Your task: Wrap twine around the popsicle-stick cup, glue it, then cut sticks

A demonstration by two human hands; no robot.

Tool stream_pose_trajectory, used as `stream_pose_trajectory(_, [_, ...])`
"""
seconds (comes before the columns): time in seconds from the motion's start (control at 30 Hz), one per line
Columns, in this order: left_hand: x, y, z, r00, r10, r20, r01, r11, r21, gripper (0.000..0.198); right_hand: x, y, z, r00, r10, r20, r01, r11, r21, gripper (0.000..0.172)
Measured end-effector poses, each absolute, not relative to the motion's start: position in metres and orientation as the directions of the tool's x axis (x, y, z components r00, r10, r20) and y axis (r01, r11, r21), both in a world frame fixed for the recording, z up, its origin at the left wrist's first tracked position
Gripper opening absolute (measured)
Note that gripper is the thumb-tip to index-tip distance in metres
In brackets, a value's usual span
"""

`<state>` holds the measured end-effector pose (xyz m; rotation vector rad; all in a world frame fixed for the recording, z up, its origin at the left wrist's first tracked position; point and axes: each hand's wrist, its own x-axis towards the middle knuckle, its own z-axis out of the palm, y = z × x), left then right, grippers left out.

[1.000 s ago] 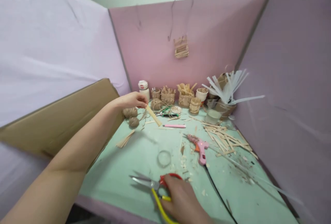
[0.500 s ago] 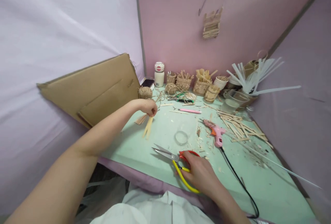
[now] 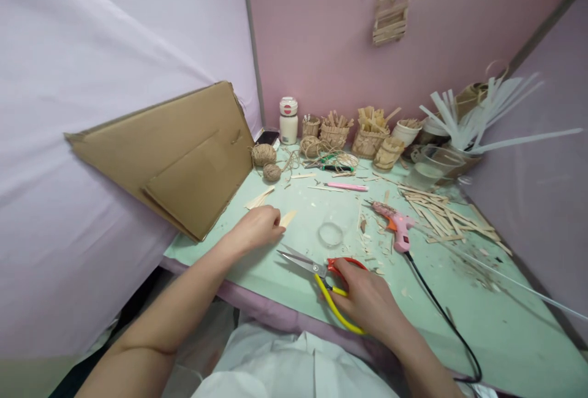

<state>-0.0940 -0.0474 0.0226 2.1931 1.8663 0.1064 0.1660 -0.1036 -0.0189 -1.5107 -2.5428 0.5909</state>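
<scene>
My left hand [image 3: 260,227] is closed, its fingertips pinching a pale, flat, leaf-like strip [image 3: 288,218] that sticks out to the upper right. Just behind that hand lie a few similar pale strips [image 3: 260,198] on the table. In my right hand [image 3: 367,295] is a pair of scissors [image 3: 318,268] with one red and one yellow handle. Their blades are parted a little and point left, close to the left hand, with nothing between them. A round clear ring-shaped object [image 3: 331,234] sits beyond the scissors.
To the right lie a pink glue gun [image 3: 395,225] with a black cord and loose wooden sticks [image 3: 441,217]. A pink pen-like tool [image 3: 348,187], twine balls [image 3: 264,155] and small baskets [image 3: 370,141] stand farther back. Folded cardboard [image 3: 184,165] leans at left.
My left hand has come from the strips at the back left toward me and the scissors, carrying a pale strip. The scissors remain in my right hand. The camera view has shifted slightly.
</scene>
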Motion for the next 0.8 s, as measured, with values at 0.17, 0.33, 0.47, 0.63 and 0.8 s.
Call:
stream_pose_trajectory(0.17, [-0.085,-0.063,0.006,0.145,0.985,-0.093,0.966,-0.121,0.228,0.02,0.166,-0.104,-0.02,-0.478,0.874,-0.087,0.833,0.42,-0.361,0.021])
stream_pose_trajectory(0.33, [-0.092,-0.056,0.009,0.149,0.983,-0.108,0.957,-0.115,0.267,0.021,0.166,-0.104,-0.021,-0.484,0.872,-0.075,0.827,0.427,-0.367,0.022])
stream_pose_trajectory(0.47, [-0.097,-0.057,0.013,0.169,0.977,-0.132,0.915,-0.105,0.391,0.019,0.168,-0.103,-0.023,-0.486,0.872,-0.065,0.823,0.431,-0.369,0.022])
stream_pose_trajectory(0.63, [-0.118,-0.053,0.021,0.104,0.988,-0.116,0.844,-0.025,0.536,0.019,0.168,-0.103,-0.023,-0.486,0.871,-0.069,0.824,0.431,-0.369,0.022])
stream_pose_trajectory(0.8, [-0.16,-0.028,0.025,-0.113,0.994,-0.01,0.79,0.096,0.606,0.019,0.167,-0.103,-0.021,-0.482,0.873,-0.079,0.822,0.418,-0.387,0.025])
